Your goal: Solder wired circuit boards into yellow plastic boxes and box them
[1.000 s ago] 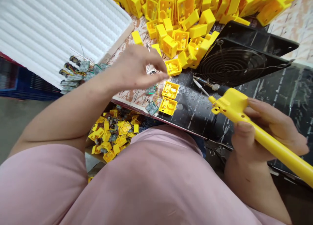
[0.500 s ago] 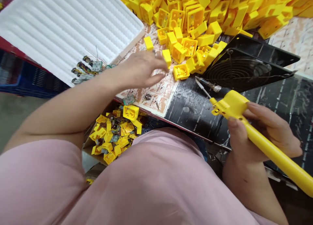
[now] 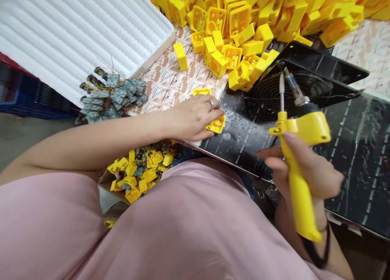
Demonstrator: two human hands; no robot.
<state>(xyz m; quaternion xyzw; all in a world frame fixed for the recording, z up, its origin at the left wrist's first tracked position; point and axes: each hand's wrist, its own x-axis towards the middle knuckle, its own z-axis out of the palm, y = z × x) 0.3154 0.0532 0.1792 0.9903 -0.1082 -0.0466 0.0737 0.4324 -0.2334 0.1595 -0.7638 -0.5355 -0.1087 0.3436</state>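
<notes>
Left of the fan (image 3: 323, 63), a yellow box (image 3: 217, 125) is partly covered by the left hand (image 3: 196, 114), fingers half curled, grip hidden; before the fan, a soldering gun (image 3: 307, 126) is gripped in the closed right hand (image 3: 310, 166). Beyond, piled boxes (image 3: 240, 20) seem left unfinished.

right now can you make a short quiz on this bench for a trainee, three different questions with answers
1. Which hand holds the soldering gun?
2. True or false: the left hand is resting on the fan.
3. Which is nearest the circuit boards? A) fan B) foam C) soldering gun

Key:
1. The right hand.
2. False; the left hand is at a yellow case.
3. B, the foam.
</notes>
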